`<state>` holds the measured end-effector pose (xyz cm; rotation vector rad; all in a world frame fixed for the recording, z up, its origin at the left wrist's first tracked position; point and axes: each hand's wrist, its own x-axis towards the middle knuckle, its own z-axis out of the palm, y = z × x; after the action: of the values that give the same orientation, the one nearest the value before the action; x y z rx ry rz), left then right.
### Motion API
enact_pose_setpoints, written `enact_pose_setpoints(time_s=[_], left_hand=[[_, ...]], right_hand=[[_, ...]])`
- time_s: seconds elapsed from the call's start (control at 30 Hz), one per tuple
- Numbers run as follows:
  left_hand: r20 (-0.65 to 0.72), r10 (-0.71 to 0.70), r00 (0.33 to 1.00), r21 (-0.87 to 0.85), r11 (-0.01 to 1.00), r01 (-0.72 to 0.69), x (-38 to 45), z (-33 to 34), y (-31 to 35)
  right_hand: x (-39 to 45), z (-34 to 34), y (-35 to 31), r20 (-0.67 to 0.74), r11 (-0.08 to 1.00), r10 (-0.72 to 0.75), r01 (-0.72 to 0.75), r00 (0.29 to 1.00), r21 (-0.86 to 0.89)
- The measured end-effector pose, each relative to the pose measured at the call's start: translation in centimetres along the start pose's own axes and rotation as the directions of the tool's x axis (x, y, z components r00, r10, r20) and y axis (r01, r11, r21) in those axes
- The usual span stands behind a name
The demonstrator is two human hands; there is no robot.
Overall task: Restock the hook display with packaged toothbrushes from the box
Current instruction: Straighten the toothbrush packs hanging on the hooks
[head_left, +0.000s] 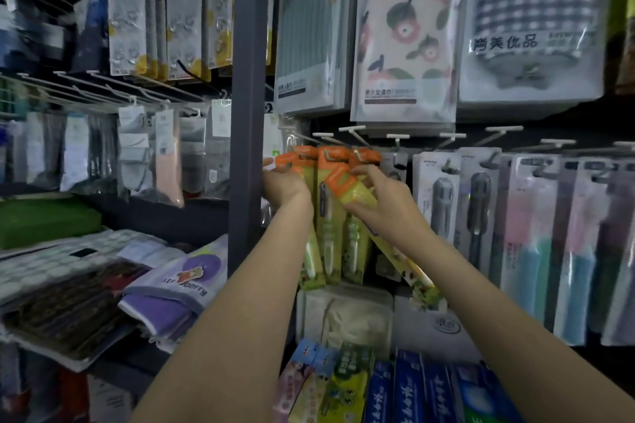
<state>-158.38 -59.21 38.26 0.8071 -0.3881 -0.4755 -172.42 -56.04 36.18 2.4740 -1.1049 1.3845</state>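
Both hands at the hook display, working orange-topped toothbrush packs.

The right hand (376, 197) pinches one tilted toothbrush pack (347, 189) near its orange top, fingers curled round the card, its lower end slanting down to the right across the forearm. The left hand (285, 184) is curled against the orange tops of the hanging toothbrush packs (330, 216), which sit upright in a close row on the white hooks (326, 141); it appears to grasp the leftmost pack, though the fingers are hidden behind the cards. Just to the right hang grey toothbrush packs (443, 196) and pastel ones (536, 237). Toothpaste boxes (409, 388) stand on the shelf below, and patterned towel packs (405, 34) hang above. A grey upright post (245, 113) divides this bay from the shelves on the left. The box is not in view.
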Motion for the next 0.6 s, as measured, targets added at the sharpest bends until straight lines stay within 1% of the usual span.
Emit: enact_pose_setpoints(time_s=[0.03,0.1,0.13,0.27,0.3,0.37,0.43,0.53,0.6], left_hand=[[-0.014,-0.020,1.000,-0.012,1.000,0.019,0.2,0.1,0.0],[-0.052,-0.041,0.998,-0.115,0.993,0.035,0.6,0.1,0.0],[-0.046,-0.025,0.999,-0.121,0.992,0.019,0.7,0.3,0.0],[0.065,0.077,0.995,0.033,0.996,-0.079,0.2,0.9,0.6],[0.100,0.100,0.990,0.096,0.989,-0.109,0.0,0.9,0.6],[0.165,0.181,0.969,0.223,0.951,-0.216,0.0,0.5,0.2],[0.227,0.226,0.947,0.273,0.919,-0.284,0.4,-0.1,-0.5],[0.353,0.219,0.909,0.292,0.898,-0.330,0.4,-1.1,-1.4],[0.422,0.288,0.859,0.325,0.837,-0.440,-0.4,-1.7,-1.9]], right_hand=[[-0.1,-0.1,0.2,-0.004,1.000,-0.003,0.003,1.000,0.003],[-0.4,-0.3,0.4,-0.009,1.000,0.000,0.000,1.000,0.019],[-0.4,-0.3,0.4,-0.008,1.000,0.001,-0.001,1.000,0.020],[-0.5,-0.2,0.5,0.005,1.000,0.008,-0.008,1.000,-0.004],[-0.5,-0.1,0.6,0.007,1.000,0.010,-0.010,1.000,-0.005],[-0.7,0.0,0.7,0.007,0.999,0.031,-0.031,1.000,0.017],[-0.7,0.2,1.0,-0.004,0.989,0.097,-0.096,0.995,0.114],[-0.5,0.6,1.3,-0.020,0.925,0.217,-0.199,0.976,0.323],[-0.4,0.8,1.1,-0.022,0.910,0.247,-0.224,0.969,0.348]])
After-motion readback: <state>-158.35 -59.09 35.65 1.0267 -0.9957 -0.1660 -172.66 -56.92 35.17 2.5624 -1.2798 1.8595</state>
